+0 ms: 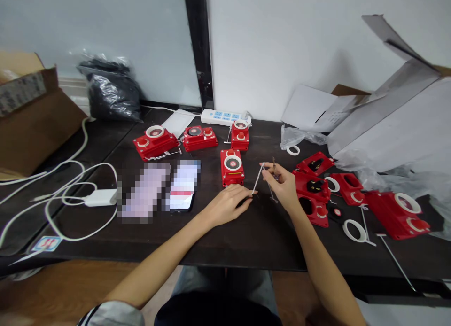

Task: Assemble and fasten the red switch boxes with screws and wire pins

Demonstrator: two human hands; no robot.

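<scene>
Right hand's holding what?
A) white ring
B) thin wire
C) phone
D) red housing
B. The right hand pinches a thin pale wire between its fingertips.

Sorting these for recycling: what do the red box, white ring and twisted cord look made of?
The large red box looks like glossy moulded plastic, from its even sheen. The loose white ring seems matte plastic or rubber, from its dull surface. The twisted cord looks like pale wire, but is too thin to tell.
</scene>
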